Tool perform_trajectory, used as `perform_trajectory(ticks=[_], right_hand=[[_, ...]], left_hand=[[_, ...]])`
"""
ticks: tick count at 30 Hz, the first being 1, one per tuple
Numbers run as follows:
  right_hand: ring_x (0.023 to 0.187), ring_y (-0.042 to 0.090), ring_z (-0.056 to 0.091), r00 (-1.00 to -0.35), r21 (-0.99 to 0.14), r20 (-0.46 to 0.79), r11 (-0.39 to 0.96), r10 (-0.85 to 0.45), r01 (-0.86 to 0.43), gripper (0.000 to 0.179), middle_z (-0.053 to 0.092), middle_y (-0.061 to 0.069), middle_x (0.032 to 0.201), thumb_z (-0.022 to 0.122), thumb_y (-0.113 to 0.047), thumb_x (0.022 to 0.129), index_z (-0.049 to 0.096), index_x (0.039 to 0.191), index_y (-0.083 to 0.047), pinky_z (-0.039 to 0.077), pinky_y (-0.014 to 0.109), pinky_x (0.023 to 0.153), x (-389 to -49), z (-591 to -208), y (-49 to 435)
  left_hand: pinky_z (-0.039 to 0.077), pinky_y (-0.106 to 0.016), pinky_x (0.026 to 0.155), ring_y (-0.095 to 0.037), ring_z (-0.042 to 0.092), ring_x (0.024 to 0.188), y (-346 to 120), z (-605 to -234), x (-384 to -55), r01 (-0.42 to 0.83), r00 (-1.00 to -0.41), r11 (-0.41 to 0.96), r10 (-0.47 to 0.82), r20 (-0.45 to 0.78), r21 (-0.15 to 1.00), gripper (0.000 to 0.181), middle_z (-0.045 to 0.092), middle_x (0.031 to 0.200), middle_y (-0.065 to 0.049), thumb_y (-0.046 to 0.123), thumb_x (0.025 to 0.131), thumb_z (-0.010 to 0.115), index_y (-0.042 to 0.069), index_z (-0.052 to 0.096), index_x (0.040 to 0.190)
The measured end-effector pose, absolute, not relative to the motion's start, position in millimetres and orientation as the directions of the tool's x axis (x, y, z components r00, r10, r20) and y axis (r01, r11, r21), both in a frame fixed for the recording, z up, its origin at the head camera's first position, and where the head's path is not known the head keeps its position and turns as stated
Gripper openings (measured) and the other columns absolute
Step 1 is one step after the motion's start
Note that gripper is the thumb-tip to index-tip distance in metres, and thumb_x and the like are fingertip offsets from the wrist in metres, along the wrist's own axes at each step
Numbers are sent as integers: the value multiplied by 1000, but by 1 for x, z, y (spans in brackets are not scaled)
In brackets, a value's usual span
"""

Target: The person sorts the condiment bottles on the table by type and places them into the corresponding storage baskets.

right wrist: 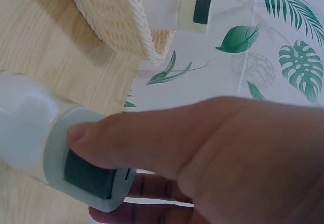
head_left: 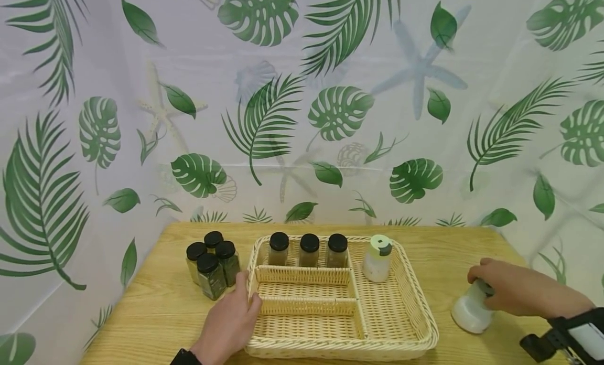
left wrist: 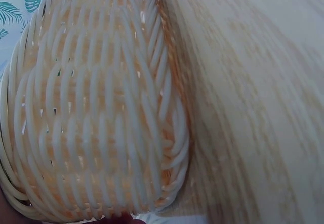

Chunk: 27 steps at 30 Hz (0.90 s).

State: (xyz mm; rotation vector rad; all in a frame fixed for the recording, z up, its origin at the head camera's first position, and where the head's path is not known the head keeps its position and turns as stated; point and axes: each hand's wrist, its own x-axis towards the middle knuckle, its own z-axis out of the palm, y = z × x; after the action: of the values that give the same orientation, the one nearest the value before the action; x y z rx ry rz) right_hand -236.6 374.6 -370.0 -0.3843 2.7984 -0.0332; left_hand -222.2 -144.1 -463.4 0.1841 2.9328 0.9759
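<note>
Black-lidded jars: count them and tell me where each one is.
7. Four jars stand clustered on the table, left of the basket; three stand in a row in its back-left compartment. None seems hidden.

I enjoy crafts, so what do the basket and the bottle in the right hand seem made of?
The basket looks woven from smooth, pale strands, perhaps rattan or plastic: the weave shows. The bottle seems glass or plastic, glossy by its highlight; its smooth, satin cap suggests plastic.

Screened tabletop setup, room type unclear: leaf-print sheeting (head_left: pixel 292 139) behind wooden table (head_left: pixel 141 323).
</note>
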Motion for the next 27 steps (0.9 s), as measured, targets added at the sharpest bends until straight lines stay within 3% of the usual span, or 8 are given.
perform_trajectory(ticks=[20, 27], right_hand=[[78, 9, 53, -906, -2, -179, 921, -383, -389, 34, 57, 0, 94, 82, -19, 80, 68, 109, -9, 49, 28, 66, -229, -332, 345], [82, 14, 56, -905, -10, -190, 923, -380, -385, 36, 59, 3, 98, 82, -19, 82, 68, 112, -6, 51, 30, 67, -229, -318, 334]], left_hand=[[24, -33, 43, -18, 39, 40, -144, -464, -223, 104, -992, 801, 123, 8, 590, 54, 44, 52, 1, 30, 106, 40, 3, 29, 151], [24, -33, 43, -18, 38, 40, -143, -464, -223, 96, -993, 804, 120, -2, 586, 55, 43, 52, 1, 30, 106, 41, 4, 28, 152]])
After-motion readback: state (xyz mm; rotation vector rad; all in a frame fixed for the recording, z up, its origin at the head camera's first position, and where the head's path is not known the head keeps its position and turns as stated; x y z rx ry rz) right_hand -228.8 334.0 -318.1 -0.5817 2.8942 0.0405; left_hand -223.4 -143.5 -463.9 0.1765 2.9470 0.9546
